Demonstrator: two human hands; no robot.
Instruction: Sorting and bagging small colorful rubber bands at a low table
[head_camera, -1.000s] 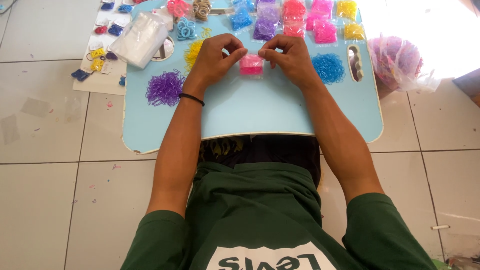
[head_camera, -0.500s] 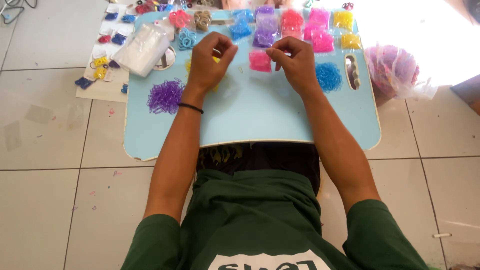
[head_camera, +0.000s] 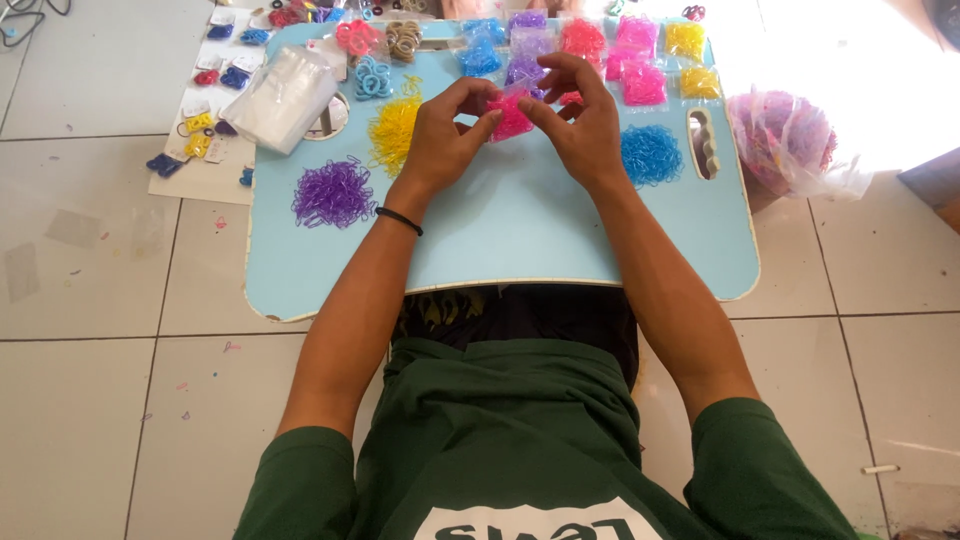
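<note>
Both hands have closed back together since half a second ago. Left hand (head_camera: 445, 135) and right hand (head_camera: 580, 125) pinch the small pink bag (head_camera: 512, 116) between fingertips, above the far middle of the blue tray (head_camera: 500, 230). Bag looks light, soft, slippery; best held by its top edge. Yellow bands (head_camera: 393, 128) left of bag, blue bands (head_camera: 650, 153) right.

left hand (head_camera: 445, 135) – fingers pinched | right hand (head_camera: 580, 125) – fingers pinched | forearms converge forward
</note>
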